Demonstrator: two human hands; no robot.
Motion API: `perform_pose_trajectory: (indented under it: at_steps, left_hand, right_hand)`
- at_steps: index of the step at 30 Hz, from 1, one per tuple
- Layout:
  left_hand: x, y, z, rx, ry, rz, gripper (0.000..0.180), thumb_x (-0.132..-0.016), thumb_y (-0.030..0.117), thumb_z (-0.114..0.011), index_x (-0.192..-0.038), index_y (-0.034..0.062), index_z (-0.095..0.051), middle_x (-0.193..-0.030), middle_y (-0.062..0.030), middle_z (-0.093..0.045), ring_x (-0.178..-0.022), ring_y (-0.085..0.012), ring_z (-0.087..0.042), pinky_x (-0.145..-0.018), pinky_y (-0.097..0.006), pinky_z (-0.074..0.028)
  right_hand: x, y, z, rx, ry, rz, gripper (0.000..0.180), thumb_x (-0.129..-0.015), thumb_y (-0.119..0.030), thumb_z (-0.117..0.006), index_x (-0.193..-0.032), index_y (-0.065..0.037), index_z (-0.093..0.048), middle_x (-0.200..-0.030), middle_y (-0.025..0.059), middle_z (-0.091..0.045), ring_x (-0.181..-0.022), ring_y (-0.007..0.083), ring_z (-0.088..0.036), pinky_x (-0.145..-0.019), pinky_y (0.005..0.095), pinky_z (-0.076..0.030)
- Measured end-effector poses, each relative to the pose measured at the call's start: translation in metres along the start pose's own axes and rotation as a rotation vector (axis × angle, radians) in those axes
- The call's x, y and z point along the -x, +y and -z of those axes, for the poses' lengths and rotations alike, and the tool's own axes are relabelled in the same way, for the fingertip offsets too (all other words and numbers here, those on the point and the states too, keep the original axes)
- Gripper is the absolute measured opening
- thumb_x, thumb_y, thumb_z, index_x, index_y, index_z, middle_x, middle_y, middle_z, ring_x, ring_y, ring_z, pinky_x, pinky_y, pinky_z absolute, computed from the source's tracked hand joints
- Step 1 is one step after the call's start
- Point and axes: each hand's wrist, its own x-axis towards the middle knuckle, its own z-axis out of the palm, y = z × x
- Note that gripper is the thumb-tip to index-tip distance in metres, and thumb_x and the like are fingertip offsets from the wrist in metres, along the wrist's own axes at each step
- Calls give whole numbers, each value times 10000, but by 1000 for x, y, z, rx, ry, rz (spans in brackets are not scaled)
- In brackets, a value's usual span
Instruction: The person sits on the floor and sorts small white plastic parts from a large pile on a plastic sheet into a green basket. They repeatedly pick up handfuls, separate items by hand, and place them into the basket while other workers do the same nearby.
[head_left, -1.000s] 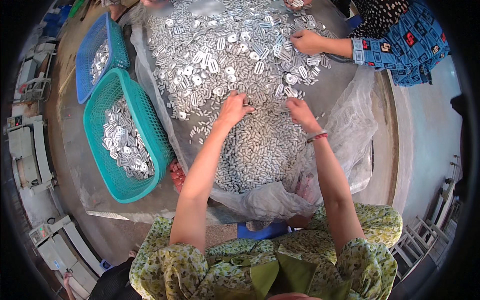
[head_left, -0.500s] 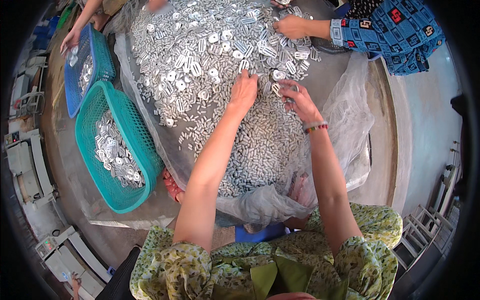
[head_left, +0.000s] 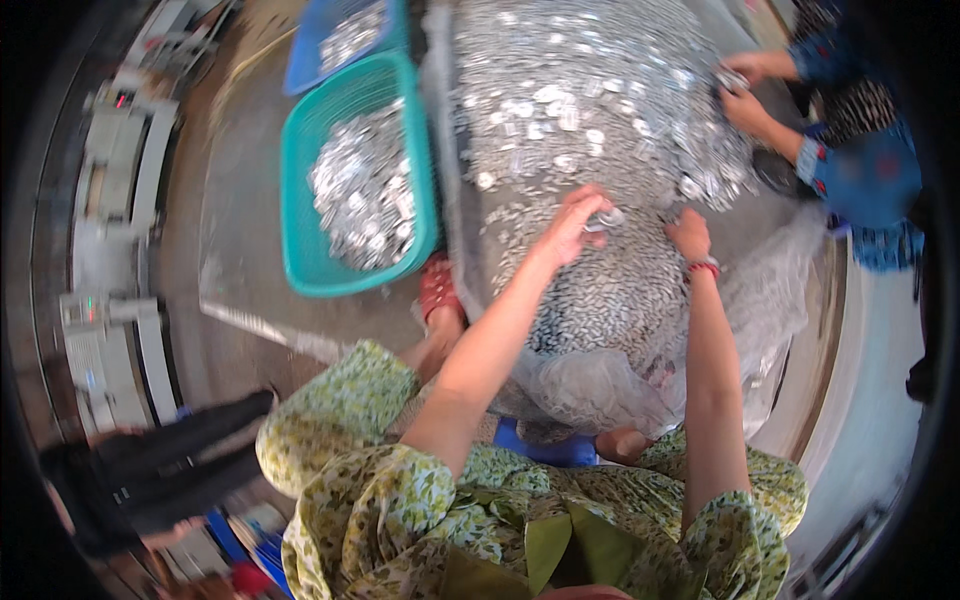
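My left hand (head_left: 573,228) is over the pile, its fingers curled around a few shiny silver metal pieces (head_left: 606,218). Under both hands spreads a heap of small grey pellets (head_left: 600,300), blurred in this frame. Farther off in the heap lie larger flat silver pieces (head_left: 548,95), some round and some slotted. To the right my right hand (head_left: 690,236), with a red beaded bracelet at the wrist, sits low at the pellets. Its fingertips are blurred and partly hidden, so a hold on anything does not show.
A teal plastic basket (head_left: 290,215) with silver pieces stands at the left, a blue basket (head_left: 303,55) behind it. Translucent sheeting (head_left: 590,385) edges the heap. At the far right, a co-worker's hands (head_left: 750,95) hold silver pieces. A red shoe (head_left: 437,287) is beside the teal basket.
The view has turned left, bringing the teal basket nearer the middle. My left hand has come up from the heap with silver pieces in it. My right hand's fingers have drawn together.
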Motion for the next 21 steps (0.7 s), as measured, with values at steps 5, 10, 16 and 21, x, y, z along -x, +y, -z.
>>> perform_pose_trajectory:
  at_steps: [5,10,16,21]
  left_hand:
    - [44,-20,-12,548,-150,-115,208,-712,107,-512,-919,92,-524,-887,-89,-593,-842,-253,-604,-570,-356,-532]
    - [59,-35,-11,690,-90,-81,259,-787,197,-524,-1003,54,-520,-960,-128,-583,-883,-292,-586,-756,-401,-511]
    - [76,-49,-16,762,40,40,512,-829,458,-480,-1119,35,-476,-1155,-127,-482,-1078,-287,-460,-909,-512,-403]
    - [70,-49,9,908,108,-98,410,-846,442,-439,-1062,102,-513,-1029,-107,-552,-990,-208,-512,-802,-454,-454]
  right_hand:
    - [28,-18,17,-477,-153,-112,298,-707,-105,-621,-956,19,-515,-893,161,-576,-736,264,-607,-601,339,-530]
    - [79,-75,49,-1185,-240,-75,321,-749,-17,-579,-1047,15,-462,-836,116,-542,-749,227,-587,-583,347,-565]
    - [105,-133,75,-704,-424,344,309,-740,-63,-611,-1032,7,-542,-893,135,-581,-794,205,-600,-585,322,-526]
    - [143,-193,73,-128,-79,909,303,-769,-214,-624,-1014,-38,-594,-1004,130,-584,-977,290,-536,-887,380,-393]
